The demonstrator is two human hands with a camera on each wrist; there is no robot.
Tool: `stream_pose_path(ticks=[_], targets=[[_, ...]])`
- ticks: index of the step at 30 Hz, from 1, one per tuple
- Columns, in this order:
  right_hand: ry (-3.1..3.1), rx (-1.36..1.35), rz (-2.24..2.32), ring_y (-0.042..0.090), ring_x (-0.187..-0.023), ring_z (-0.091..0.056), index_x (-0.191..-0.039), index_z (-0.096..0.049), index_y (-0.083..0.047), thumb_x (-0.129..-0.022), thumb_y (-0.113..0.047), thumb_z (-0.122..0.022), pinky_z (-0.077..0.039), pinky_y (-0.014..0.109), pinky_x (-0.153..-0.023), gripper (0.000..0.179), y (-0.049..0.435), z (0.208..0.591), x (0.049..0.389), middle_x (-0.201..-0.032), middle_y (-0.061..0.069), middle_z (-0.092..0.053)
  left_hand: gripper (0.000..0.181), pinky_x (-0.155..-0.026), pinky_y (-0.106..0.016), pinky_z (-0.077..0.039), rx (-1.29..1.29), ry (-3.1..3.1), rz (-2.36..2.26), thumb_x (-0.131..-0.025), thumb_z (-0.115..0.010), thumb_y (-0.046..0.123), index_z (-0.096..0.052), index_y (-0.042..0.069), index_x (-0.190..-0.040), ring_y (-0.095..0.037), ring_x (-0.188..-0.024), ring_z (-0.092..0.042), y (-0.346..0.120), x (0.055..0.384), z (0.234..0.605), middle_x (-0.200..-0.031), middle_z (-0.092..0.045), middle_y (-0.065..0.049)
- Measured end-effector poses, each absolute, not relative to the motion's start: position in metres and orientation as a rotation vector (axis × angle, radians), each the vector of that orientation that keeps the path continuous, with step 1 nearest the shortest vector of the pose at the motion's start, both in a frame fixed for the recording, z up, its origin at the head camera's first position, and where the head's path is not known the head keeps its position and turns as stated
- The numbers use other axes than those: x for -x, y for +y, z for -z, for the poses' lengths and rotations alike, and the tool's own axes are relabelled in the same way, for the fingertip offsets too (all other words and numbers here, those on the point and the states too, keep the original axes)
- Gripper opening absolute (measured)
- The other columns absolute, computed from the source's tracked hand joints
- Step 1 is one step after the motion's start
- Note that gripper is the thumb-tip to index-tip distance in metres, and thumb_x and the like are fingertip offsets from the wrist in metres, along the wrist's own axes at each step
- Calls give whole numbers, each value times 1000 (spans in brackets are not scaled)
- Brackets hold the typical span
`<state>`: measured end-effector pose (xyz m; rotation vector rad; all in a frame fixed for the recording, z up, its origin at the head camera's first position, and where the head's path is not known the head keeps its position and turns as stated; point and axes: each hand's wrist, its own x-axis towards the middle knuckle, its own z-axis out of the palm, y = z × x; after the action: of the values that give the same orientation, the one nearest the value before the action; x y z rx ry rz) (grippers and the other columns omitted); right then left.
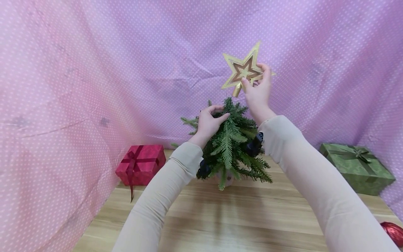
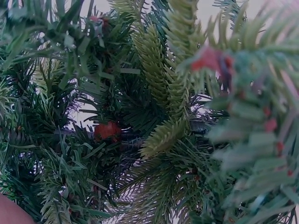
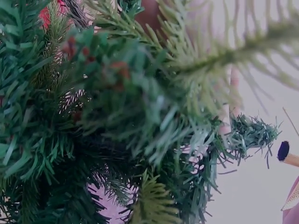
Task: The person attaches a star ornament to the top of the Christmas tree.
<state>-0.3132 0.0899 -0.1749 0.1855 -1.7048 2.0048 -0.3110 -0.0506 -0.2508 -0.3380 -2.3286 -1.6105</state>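
A small green artificial Christmas tree [image 1: 227, 140] stands on the table. My left hand [image 1: 209, 122] is at its upper left, thumb and fingers curved around the foliage just below the tip. With thumb and fingers, my right hand [image 1: 259, 92] holds a gold glittery star tree topper [image 1: 245, 71], tilted, above and slightly right of the tip. The topper's hollow tube [image 3: 290, 158] faces the treetop [image 3: 256, 133] in the right wrist view, with a small gap between them. Branches [image 2: 159, 93] fill the left wrist view and hide most of that hand.
A red gift box [image 1: 141, 166] with a dark ribbon sits on the wooden table [image 1: 252, 224] at left. At right is a green gift box [image 1: 355, 168] with a bow. A shiny red ornament [image 1: 393, 232] lies at the lower right edge. Pink dotted cloth [image 1: 141, 63] hangs behind.
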Motion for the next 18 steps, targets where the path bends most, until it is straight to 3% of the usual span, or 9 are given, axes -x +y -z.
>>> stream_pose_path(ticks=[18], targets=[[-1808, -250, -1944, 23, -119, -55, -134, -38, -24, -91, 2, -56, -50, 24, -92, 53, 82, 179, 318, -135, 11, -49, 32, -103, -36, -42, 344, -2310, 1615, -86, -71, 19, -66, 8, -116, -18, -117, -56, -49, 312, 250, -116, -67, -7]])
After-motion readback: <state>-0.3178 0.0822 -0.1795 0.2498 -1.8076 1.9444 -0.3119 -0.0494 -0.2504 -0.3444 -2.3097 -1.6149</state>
